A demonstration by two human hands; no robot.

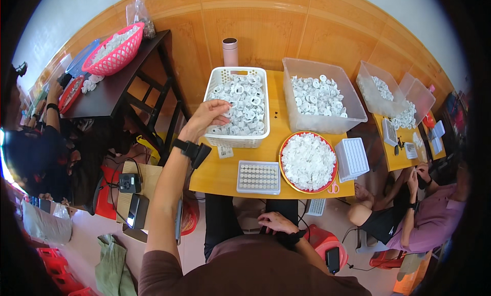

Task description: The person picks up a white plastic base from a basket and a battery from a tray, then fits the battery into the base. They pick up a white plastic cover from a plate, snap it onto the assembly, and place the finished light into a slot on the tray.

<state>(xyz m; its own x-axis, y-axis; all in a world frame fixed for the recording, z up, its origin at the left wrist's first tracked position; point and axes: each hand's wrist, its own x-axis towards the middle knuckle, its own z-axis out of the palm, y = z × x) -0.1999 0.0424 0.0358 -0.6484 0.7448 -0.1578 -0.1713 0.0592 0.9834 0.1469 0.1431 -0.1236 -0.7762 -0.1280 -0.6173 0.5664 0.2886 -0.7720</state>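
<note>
My left hand point(208, 116) reaches over the left side of a white plastic basket point(238, 141) heaped with small white round plastic parts point(244, 99). Its fingers are bent and apart, with no part plainly between them. My right hand point(279, 222) is low over my lap, its fingers curled; a small dark thing shows at the fingertips, too small to name. In front of me on the yellow table point(215, 181) lies a clear tray point(258, 177) with rows of round pieces. Beside it stands a red-rimmed round plate point(282, 168) piled with small white pieces.
A clear bin point(327, 123) of white parts stands right of the basket, a pink bottle point(230, 53) behind it. Stacked trays point(352, 160) and pink scissors point(333, 187) lie at the table's right edge. People sit at both sides. A dark table point(110, 99) holds a pink basket point(116, 55).
</note>
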